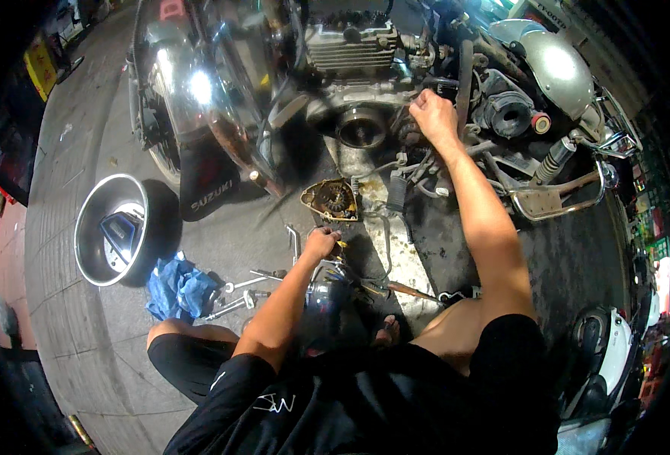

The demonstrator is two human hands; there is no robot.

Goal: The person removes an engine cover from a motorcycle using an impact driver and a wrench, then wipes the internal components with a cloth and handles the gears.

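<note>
As seen from the head camera, looking down, a person in a black T-shirt (380,402) and black shorts squats on a grey floor (70,326) before a motorcycle. Its engine (350,47), the thing being handled, is at the top middle, directly ahead of the person, its metal fins showing above a round, dark, oily opening (361,129).

The right hand (433,117) reaches forward to the right side of the engine, just beside that opening. Its fingers are bent and drawn close together at the small parts there; whether they pinch anything cannot be told.

The left hand (323,243) is lower and nearer the body, over a cluster of hand tools (339,271). Its fingers curl downward, and their tips are hidden, so I cannot tell whether they grip something.

Between the hands and the engine, an oily engine side cover (331,200) lies on the floor, its inside facing up, at the edge of a stained pale strip (407,265). Left of the tools are metal wrenches (236,286) and a crumpled blue cloth (180,288). Beyond the cloth, a round metal basin (82,227) holds a black-and-blue panel (120,233).

At upper left is a front fender (176,83); at upper right, a rounded silver body panel (558,72) above a coil-spring shock absorber (555,161). A white scooter (615,353) stands at far right.
</note>
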